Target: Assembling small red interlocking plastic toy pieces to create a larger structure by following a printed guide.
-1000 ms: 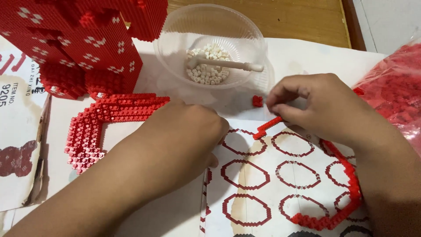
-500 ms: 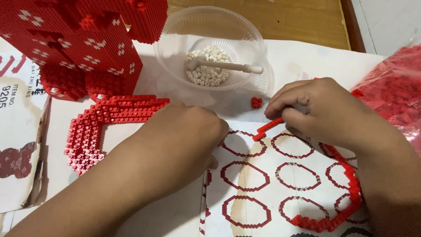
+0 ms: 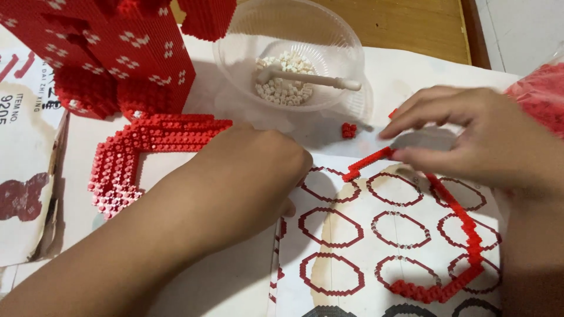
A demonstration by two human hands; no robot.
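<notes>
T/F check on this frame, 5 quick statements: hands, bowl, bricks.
1. The right hand pinches the end of a thin red brick chain. True.
2. The clear bowl holds red bricks. False: it holds small white bricks and a white stick tool.
3. The left hand rests on the sheet of printed octagon outlines. True.
4. A small loose red piece lies inside the bowl. False: it lies on the table just below the bowl.
5. The large red brick model stands at the right. False: it is upper left.
</notes>
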